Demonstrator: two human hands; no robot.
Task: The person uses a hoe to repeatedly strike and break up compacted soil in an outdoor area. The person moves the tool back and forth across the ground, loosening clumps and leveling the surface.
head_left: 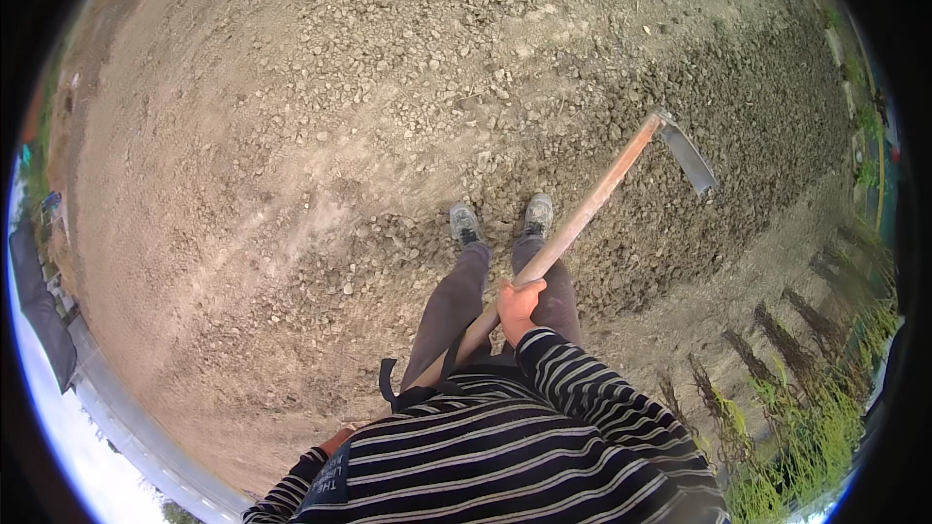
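A hoe (582,209) is held out over tilled soil (291,136), its wooden handle running from the waist up toward two o'clock, and its grey metal blade (687,157) raised clear of the ground at the far end. The blade hangs above the darker, freshly turned strip (738,87) on the right side of the plot.

The tool is judged stiff and top-heavy: the steel blade carries most of the weight at the tip, while the long shaft is rigid, smooth and probably a little slick with dust. A spread two-handed hold is best taken on it, one hand about the middle for leverage and the other near the butt for steering.

The right hand (517,309) is closed firmly around the shaft just in front of the thighs, fingers wrapped over it, and the striped sleeve (592,388) is bent at the elbow and drawn in from five o'clock. The left hand (337,441) is glimpsed low at seven o'clock beside the hip, mostly hidden by the striped shirt; whether it is closed on the butt of the handle cannot be told.

Both shoes (500,220) are planted side by side on the clods just left of the shaft. Green weeds (815,427) are seen at four o'clock along the plot's edge, and a pale kerb (126,427) at eight o'clock.
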